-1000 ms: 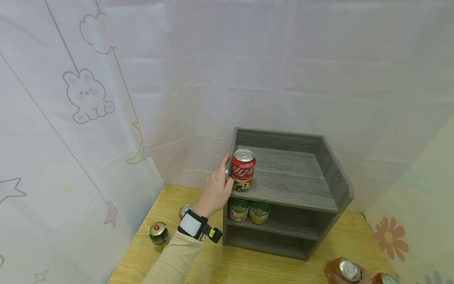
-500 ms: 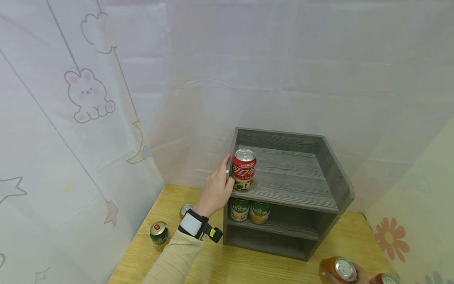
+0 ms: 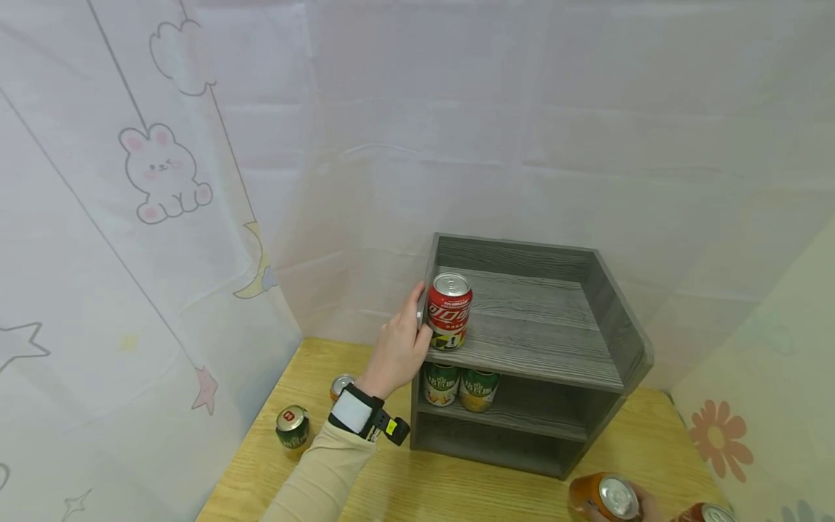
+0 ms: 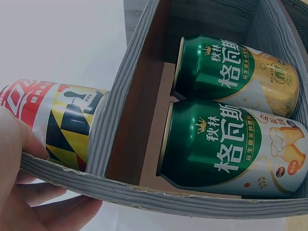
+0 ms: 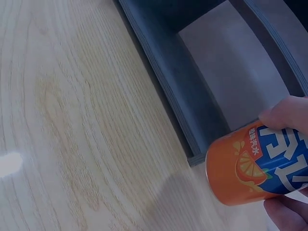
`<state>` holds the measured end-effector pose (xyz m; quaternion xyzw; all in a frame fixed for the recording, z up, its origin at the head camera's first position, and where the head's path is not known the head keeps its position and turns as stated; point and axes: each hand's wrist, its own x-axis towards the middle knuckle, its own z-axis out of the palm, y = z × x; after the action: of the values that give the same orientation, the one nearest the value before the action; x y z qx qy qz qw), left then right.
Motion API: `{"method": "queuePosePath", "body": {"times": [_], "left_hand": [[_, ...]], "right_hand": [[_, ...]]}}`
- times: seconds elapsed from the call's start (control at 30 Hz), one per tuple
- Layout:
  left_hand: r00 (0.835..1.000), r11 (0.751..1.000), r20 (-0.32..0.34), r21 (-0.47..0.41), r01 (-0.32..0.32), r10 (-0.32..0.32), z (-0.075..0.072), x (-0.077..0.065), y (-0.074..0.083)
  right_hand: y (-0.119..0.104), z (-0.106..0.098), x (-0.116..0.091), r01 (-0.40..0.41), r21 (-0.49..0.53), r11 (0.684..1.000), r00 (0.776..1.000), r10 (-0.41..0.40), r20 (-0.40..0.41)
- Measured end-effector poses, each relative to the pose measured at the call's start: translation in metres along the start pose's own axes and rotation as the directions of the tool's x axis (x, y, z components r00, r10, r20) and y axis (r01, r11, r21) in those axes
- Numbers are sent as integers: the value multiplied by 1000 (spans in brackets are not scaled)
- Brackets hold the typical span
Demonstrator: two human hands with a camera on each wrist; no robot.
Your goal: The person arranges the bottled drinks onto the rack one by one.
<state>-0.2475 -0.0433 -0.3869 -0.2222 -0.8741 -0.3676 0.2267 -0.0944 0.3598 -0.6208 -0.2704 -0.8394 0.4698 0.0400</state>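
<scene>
My left hand (image 3: 394, 351) grips the left side wall of a grey wooden shelf (image 3: 535, 370), thumb inside and fingers outside. Beside the thumb, a red cola can (image 3: 449, 313) stands upright on the top board. Two green kvass cans, a left one (image 4: 231, 149) and a right one (image 4: 236, 72), stand side by side on the middle shelf. At the lower right of the head view, my right hand (image 3: 646, 502) holds an orange soda can (image 5: 250, 166), tilted, near the shelf's lower front corner. Its fingers are partly out of frame.
On the table (image 3: 417, 486), left of the shelf, stand a green can (image 3: 292, 428) and an orange can (image 3: 341, 386), partly behind my wrist. Another red can (image 3: 707, 513) is at the lower right edge. A white curtain (image 3: 365, 181) hangs behind.
My right hand has moved left with the orange soda can, toward the shelf. The left hand stays on the shelf wall, and the other cans have not moved.
</scene>
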Motion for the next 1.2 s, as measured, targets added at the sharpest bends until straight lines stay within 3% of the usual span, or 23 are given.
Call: {"method": "queuePosePath", "body": {"times": [0.1, 0.23, 0.67, 0.8, 1.03, 1.2], "left_hand": [[1000, 1000, -3, 1, -2, 2, 0, 0, 0], [1000, 1000, -7, -2, -6, 6, -1, 0, 0], [1000, 1000, -10, -6, -2, 2, -1, 1, 1], [1000, 1000, -9, -3, -3, 3, -1, 0, 1], [1000, 1000, -2, -8, 7, -7, -1, 0, 2], [1000, 1000, 11, -12, 12, -12, -1, -1, 3]], "right_hand": [[-8, 12, -9, 65, 1, 998, 991, -64, -120], [-19, 20, -20, 87, 23, 996, 985, -83, -148], [-51, 34, -32, 103, 47, 994, 993, -99, -72], [-60, 41, -38, 187, -20, 982, 978, -188, -93], [-66, 61, -44, 330, -108, 938, 928, -344, -145], [-72, 71, -44, 364, -111, 925, 918, -377, -123]]}}
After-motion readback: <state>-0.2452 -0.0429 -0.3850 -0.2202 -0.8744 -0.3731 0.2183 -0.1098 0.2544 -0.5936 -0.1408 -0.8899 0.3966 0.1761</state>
